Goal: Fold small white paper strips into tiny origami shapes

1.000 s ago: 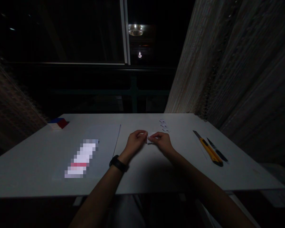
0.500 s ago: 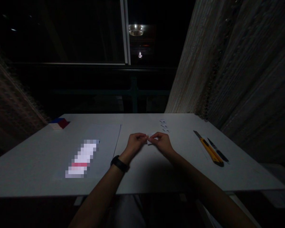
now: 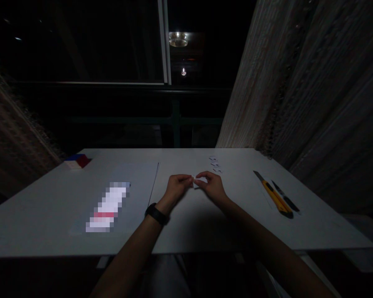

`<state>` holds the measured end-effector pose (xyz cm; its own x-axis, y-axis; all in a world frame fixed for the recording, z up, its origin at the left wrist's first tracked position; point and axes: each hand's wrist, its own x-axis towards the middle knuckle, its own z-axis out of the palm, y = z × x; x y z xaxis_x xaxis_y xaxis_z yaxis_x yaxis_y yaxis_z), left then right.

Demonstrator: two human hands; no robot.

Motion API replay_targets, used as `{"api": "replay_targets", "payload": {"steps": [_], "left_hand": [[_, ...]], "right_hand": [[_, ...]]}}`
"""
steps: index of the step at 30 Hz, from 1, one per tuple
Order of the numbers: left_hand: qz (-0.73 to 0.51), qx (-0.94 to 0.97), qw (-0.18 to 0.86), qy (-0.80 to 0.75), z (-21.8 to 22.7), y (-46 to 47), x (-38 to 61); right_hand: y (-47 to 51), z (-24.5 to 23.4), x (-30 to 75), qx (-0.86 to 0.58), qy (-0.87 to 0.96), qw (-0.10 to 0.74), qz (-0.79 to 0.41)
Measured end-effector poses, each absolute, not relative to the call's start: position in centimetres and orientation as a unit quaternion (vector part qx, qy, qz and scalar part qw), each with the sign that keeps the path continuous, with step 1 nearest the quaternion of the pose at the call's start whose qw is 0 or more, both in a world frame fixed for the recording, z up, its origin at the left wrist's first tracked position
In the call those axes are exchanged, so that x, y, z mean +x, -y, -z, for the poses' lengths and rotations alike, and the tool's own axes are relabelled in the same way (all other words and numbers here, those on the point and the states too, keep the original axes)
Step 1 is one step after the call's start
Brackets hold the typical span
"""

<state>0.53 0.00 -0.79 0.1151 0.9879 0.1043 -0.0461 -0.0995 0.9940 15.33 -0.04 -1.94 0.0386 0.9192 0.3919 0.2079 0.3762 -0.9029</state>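
My left hand (image 3: 178,185), with a dark band (image 3: 156,214) on its wrist, pinches a small piece of white paper (image 3: 200,185) between thumb and fingertips. On the paper's other side my right hand (image 3: 212,185) is closed on it, thumb in front and index finger curled over the top. The fingertips of both hands nearly meet and cover part of the paper. Beyond my right hand, several small paper slips with dark marks (image 3: 215,164) lie in a row on the white table (image 3: 186,231).
To the right lie a yellow utility knife (image 3: 275,198) and a slim knife with a dark handle (image 3: 288,200). Left are large white sheets (image 3: 139,182) under a bright pixelated patch (image 3: 110,205). A blue, red and white cube (image 3: 77,161) sits at the far left. Curtains (image 3: 251,82) flank the table.
My right index finger has lifted slightly and curls higher above the thumb. The paper shows a little differently between the hands; the rest looks the same.
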Motion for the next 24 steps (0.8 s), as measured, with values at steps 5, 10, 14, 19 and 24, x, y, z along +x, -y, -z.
{"api": "replay_targets", "payload": {"steps": [5, 10, 14, 19, 24], "left_hand": [[-0.492, 0.559, 0.501, -0.441, 1.05, -0.17, 0.41], [-0.486, 0.570, 0.492, -0.444, 0.93, -0.04, 0.53], [-0.470, 0.595, 0.473, -0.449, 0.74, 0.09, 0.61], [-0.466, 0.616, 0.442, -0.455, 0.74, 0.06, 0.53], [-0.453, 0.636, 0.426, -0.457, 0.87, 0.04, 0.49]], "right_hand": [[-0.03, 2.09, 15.33, -0.458, 0.612, 0.556, -0.327], [-0.17, 2.18, 15.40, -0.463, 0.614, 0.555, -0.316], [-0.26, 2.23, 15.52, -0.475, 0.620, 0.550, -0.296], [-0.25, 2.23, 15.59, -0.474, 0.623, 0.549, -0.292], [-0.17, 2.13, 15.59, -0.493, 0.627, 0.535, -0.278]]}}
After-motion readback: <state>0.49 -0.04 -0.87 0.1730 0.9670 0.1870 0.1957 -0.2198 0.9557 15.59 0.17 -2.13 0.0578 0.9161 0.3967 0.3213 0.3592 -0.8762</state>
